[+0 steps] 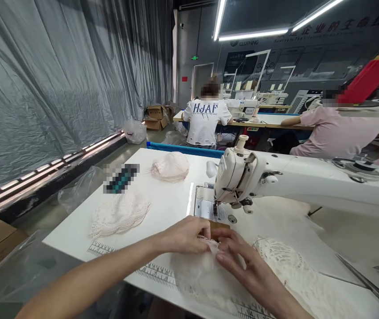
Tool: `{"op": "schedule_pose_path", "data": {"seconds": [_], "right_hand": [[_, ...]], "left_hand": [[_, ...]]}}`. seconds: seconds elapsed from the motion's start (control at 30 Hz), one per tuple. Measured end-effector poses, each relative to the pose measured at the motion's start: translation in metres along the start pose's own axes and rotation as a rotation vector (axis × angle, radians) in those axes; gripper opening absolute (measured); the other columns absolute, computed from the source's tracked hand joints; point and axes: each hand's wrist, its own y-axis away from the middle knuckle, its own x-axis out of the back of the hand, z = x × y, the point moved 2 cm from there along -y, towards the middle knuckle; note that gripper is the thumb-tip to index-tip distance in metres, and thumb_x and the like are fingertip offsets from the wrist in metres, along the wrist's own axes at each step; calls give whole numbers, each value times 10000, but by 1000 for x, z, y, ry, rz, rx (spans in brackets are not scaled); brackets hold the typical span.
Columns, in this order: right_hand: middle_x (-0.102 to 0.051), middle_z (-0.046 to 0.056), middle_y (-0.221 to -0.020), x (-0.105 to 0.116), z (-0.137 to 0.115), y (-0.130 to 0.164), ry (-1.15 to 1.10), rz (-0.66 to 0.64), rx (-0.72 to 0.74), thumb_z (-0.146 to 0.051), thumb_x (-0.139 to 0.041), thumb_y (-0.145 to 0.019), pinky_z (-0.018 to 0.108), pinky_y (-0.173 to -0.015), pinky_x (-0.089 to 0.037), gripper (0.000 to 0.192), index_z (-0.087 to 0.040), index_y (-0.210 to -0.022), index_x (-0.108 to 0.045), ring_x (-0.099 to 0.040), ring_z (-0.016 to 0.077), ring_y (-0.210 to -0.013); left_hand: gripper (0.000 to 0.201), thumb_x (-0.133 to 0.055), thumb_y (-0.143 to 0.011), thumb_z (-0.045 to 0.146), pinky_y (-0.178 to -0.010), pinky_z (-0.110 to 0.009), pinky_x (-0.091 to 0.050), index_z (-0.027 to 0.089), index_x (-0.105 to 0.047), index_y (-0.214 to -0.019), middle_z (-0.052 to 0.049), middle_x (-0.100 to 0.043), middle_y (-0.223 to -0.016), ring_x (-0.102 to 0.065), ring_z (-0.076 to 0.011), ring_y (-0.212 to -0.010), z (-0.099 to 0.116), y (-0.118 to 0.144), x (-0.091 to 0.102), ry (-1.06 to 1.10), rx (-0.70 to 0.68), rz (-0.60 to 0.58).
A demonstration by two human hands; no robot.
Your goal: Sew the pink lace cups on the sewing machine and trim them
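A piece of white lace fabric hangs over the front of the sewing table, held up just before the sewing machine. My left hand is closed on its upper edge, fingers curled over the trim. From the other side my right hand pinches the same edge between thumb and fingers. Both hands are in front of the needle plate, apart from the presser foot. To the right of my right hand lies more cream lace.
Two pale pink lace pieces, a farther one and a nearer one, lie on the table's left. A blurred dark object is beside them. Scissors rest at the right. Ahead, one person and another in pink sit at tables.
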Motion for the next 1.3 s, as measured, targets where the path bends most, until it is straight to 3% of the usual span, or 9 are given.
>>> {"op": "schedule_pose_path", "data": {"seconds": [0.13,0.3,0.47,0.63,0.87,0.97,1.1,1.2,1.3], "right_hand": [[-567,7,-679,5,-19,2,-37,-26,-45,-494,-433,-877,253,-624,-435,372,-203,-687,-566,-550,166,-673],[-600,8,-705,16,-50,11,-47,-4,-2,-498,-472,-860,247,-616,-422,349,-206,-703,-581,-551,166,-665],[-609,15,-748,22,-74,22,18,1,107,-448,-502,-860,267,-673,-421,303,-209,-680,-548,-571,181,-730],[-588,-2,-738,23,-85,38,88,-21,125,-414,-519,-860,260,-642,-402,318,-211,-623,-460,-555,162,-699],[-565,8,-729,15,-92,59,109,11,150,-423,-480,-872,266,-632,-407,336,-209,-616,-444,-529,162,-687],[-564,8,-732,12,-94,66,107,37,154,-413,-483,-867,263,-628,-411,330,-211,-613,-426,-528,161,-687],[-557,4,-706,8,-98,73,109,54,165,-386,-494,-851,265,-623,-412,314,-215,-604,-401,-526,162,-678],[-524,-11,-678,7,-100,77,93,84,169,-357,-503,-841,253,-584,-399,253,-221,-646,-417,-498,149,-639],[-510,-28,-716,5,-96,82,92,58,146,-348,-562,-806,237,-577,-384,146,-230,-809,-477,-477,142,-650]], "left_hand": [[219,-647,-728,273,-555,-185,-345,174,-498,-854,27,-536,-752,-494,-113,-680,9,21,6,239,7,54],[440,-715,-675,241,-547,-189,-309,218,-513,-1066,59,-518,-701,-449,-95,-612,36,55,15,296,-88,125],[224,-683,-721,353,-600,-193,-335,164,-604,-812,32,-549,-714,-475,-103,-674,46,71,11,346,-135,218],[211,-671,-724,323,-579,-201,-354,131,-617,-654,14,-561,-618,-492,-109,-620,46,83,2,339,-71,271],[198,-737,-634,194,-610,-194,-359,134,-560,-570,16,-586,-671,-525,-111,-670,65,103,-9,273,-128,315],[234,-758,-608,260,-557,-187,-331,148,-587,-721,38,-540,-672,-475,-100,-642,68,107,-15,298,-58,316],[538,-782,-572,380,-519,-183,-287,157,-566,-1012,65,-446,-654,-391,-83,-600,71,108,-24,423,-55,271],[304,-663,-702,413,-482,-198,-233,119,-610,-757,59,-376,-562,-320,-70,-542,72,106,-30,493,-41,198],[255,-665,-692,352,-508,-193,-275,117,-588,-627,38,-448,-578,-381,-79,-573,74,107,-31,469,-77,213]]}}
